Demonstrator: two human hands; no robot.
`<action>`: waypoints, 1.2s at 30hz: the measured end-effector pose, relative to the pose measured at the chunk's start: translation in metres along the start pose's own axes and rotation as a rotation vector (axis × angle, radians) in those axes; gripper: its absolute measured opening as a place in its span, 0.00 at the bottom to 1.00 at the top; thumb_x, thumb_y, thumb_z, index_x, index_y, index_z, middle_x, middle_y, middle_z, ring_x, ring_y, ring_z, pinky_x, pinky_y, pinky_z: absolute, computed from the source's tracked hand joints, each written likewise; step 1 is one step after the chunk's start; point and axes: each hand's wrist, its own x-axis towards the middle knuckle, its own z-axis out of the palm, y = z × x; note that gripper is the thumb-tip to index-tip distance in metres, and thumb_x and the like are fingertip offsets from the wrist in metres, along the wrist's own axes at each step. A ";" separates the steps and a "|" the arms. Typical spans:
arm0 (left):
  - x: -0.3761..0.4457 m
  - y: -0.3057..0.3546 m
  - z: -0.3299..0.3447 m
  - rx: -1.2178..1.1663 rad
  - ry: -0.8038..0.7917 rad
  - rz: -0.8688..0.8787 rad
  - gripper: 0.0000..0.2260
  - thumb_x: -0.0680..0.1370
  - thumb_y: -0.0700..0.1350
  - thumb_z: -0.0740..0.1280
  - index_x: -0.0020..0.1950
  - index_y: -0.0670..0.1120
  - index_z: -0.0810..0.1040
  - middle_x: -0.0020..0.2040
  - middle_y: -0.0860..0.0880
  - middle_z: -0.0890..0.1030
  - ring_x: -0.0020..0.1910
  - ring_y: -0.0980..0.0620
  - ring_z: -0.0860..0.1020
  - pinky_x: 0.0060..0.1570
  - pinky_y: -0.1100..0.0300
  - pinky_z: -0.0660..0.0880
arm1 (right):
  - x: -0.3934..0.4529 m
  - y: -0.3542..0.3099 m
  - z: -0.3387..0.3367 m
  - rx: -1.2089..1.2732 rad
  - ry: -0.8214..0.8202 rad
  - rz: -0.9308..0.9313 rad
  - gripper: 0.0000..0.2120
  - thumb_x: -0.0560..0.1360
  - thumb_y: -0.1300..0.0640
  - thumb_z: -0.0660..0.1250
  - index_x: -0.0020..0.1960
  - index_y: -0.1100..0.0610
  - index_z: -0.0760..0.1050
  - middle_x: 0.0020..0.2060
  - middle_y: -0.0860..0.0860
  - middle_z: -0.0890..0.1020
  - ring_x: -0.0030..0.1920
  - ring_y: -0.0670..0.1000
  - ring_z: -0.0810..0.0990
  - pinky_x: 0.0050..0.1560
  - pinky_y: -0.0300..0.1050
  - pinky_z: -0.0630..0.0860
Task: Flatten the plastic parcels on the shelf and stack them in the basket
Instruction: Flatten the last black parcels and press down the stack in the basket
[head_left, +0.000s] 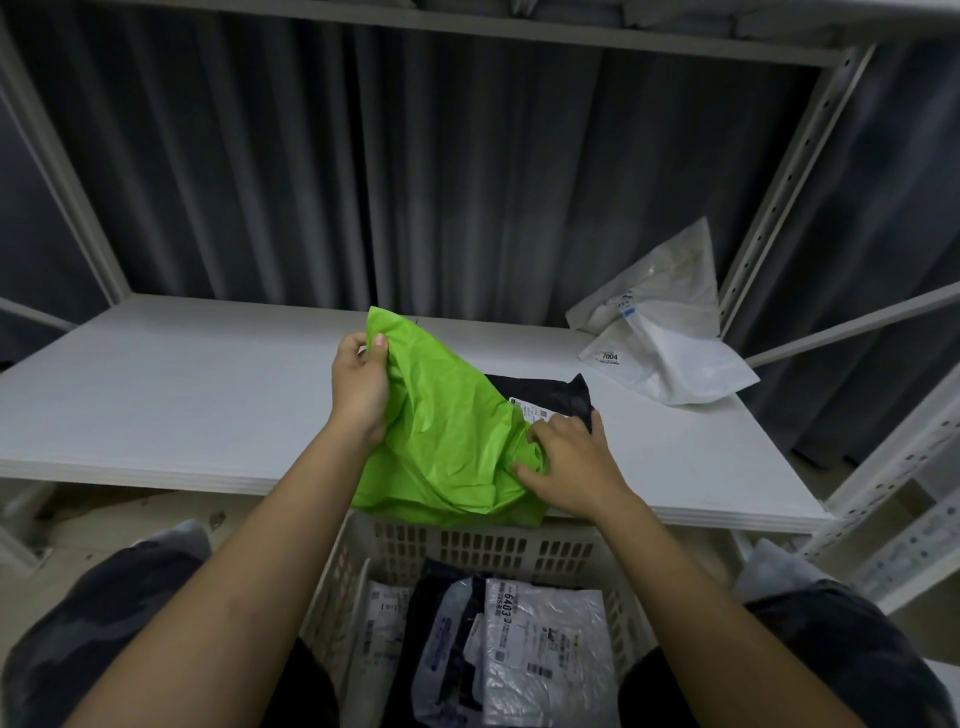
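Observation:
A bright green plastic parcel (447, 431) lies crumpled at the front edge of the white shelf (182, 395), its lower part hanging over the basket. My left hand (361, 387) pinches its upper left corner and lifts it. My right hand (569, 457) grips its bunched right edge. Behind the green one, a black parcel (550, 392) with a white label lies on the shelf. Two white parcels (665, 332) sit at the back right of the shelf. The white slotted basket (498, 545) stands below the shelf edge between my knees, holding several flat grey, white and black parcels (519, 654).
White metal shelf uprights (795, 176) stand at the right and left. A dark curtain (415, 182) hangs behind the shelf. Another shelf board (467, 31) runs overhead. My knees flank the basket on both sides.

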 end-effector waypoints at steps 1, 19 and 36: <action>0.001 0.001 -0.001 -0.013 0.010 -0.011 0.09 0.82 0.43 0.59 0.42 0.49 0.70 0.37 0.51 0.76 0.35 0.56 0.73 0.40 0.60 0.72 | -0.001 0.000 0.002 -0.012 0.033 -0.043 0.30 0.72 0.34 0.51 0.63 0.53 0.73 0.55 0.51 0.74 0.64 0.54 0.69 0.75 0.61 0.43; 0.008 0.001 -0.015 0.020 0.089 -0.046 0.08 0.81 0.44 0.61 0.42 0.51 0.71 0.39 0.51 0.76 0.36 0.55 0.74 0.38 0.60 0.72 | 0.004 0.011 0.029 -0.221 0.416 -0.139 0.21 0.74 0.44 0.57 0.33 0.53 0.82 0.29 0.50 0.77 0.31 0.55 0.78 0.61 0.64 0.68; 0.046 -0.039 -0.020 0.430 0.150 -0.022 0.14 0.80 0.41 0.63 0.36 0.49 0.66 0.34 0.51 0.70 0.31 0.56 0.67 0.33 0.60 0.65 | 0.029 0.072 0.018 0.577 0.096 0.553 0.19 0.83 0.50 0.54 0.38 0.59 0.70 0.48 0.67 0.80 0.52 0.65 0.79 0.49 0.49 0.71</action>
